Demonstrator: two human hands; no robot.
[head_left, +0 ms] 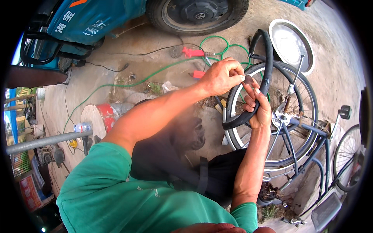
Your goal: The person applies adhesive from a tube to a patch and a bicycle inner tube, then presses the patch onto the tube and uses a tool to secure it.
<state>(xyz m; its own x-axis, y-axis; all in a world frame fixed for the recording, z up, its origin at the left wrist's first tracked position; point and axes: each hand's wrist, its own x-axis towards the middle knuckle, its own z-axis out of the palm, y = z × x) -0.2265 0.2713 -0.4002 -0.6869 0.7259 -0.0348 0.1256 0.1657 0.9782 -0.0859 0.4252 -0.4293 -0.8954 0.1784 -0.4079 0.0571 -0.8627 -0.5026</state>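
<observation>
My left hand (222, 77) is closed in a pinch, a tiny whitish bit showing at its thumb and fingertip. Just beside that pinch is a small dark brownish flat piece (248, 80), close to the raised fingertips of my right hand. My right hand (259, 108) is curled round a thick black inner tube (267, 66), its palm turned up. The tube loops up and down in front of a bicycle wheel (312, 91) with a pale rim. Whether the brownish piece touches both hands is hard to tell.
A blue bicycle frame (311, 155) lies at the right. Behind the wheel is a round metal basin (289, 42). A green hose (145, 73) and red-handled tool (193, 52) lie on the ground. A blue vehicle's tyre (198, 15) is at the far side; a red-and-white drum (105, 114) at left.
</observation>
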